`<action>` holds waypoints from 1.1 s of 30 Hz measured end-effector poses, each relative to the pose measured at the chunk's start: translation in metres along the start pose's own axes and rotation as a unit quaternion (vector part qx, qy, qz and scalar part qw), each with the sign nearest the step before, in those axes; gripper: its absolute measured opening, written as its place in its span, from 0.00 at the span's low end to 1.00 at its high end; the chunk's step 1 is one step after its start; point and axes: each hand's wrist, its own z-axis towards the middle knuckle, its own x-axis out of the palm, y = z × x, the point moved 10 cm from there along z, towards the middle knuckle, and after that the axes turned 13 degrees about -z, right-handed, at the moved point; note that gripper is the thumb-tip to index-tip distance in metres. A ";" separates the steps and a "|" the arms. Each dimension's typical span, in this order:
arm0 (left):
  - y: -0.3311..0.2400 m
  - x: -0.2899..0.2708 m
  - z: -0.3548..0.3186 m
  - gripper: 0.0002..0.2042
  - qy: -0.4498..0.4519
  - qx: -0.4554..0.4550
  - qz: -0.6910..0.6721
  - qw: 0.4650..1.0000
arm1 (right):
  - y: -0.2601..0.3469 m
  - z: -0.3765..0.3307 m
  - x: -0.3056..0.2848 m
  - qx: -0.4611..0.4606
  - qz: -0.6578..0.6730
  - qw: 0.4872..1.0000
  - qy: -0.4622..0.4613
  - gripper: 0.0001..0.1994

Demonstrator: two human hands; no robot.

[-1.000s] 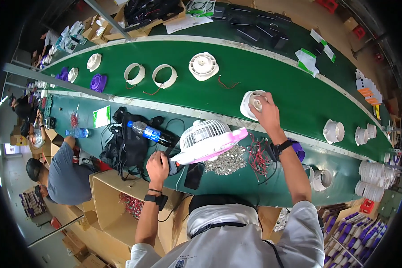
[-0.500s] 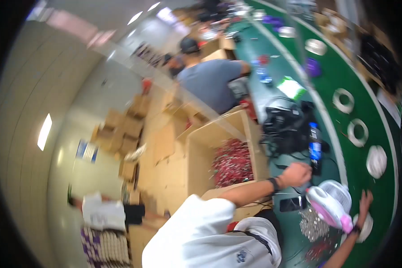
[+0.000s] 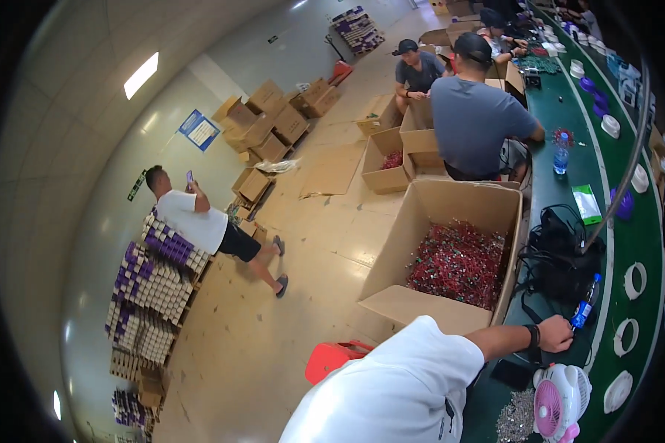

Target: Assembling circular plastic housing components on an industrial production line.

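Observation:
My left hand (image 3: 554, 334), with a black band at the wrist, reaches over the green workbench (image 3: 550, 196). Its fingers are curled closed, and what they may hold is hidden. Just beyond the knuckles a bottle with a blue label (image 3: 585, 301) leans; whether the fingers touch it I cannot tell. A dark phone (image 3: 511, 374) lies below my wrist. Nearer is a small pink and white fan (image 3: 550, 406), beside a heap of small silvery pieces (image 3: 516, 417). My right hand is out of view.
A large carton (image 3: 391, 277) of red wired parts stands left of the bench, near a red stool (image 3: 331, 362). White rings (image 3: 626, 337) lie on the green belt (image 3: 643, 244). Co-workers sit farther along; a person (image 3: 196, 221) holding a phone stands by stacked trays (image 3: 144, 288).
The view has swung left and steadied. My right hand, earlier beside the fan, has gone out of view. My left hand remains closed near the bottle, which now appears more tilted.

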 end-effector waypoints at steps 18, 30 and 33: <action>-0.002 0.010 0.002 0.15 -0.015 -0.016 0.004 1.000 | -0.041 -0.144 -0.040 0.211 -0.352 0.852 -0.324 0.28; -0.018 0.003 0.004 0.16 -0.046 0.018 -0.017 0.999 | 0.148 0.024 0.107 -0.108 -0.136 0.983 0.052 0.54; 0.000 -0.005 -0.004 0.15 0.002 -0.026 0.004 1.000 | 0.044 -0.048 0.106 -0.043 -0.236 0.971 -0.006 0.44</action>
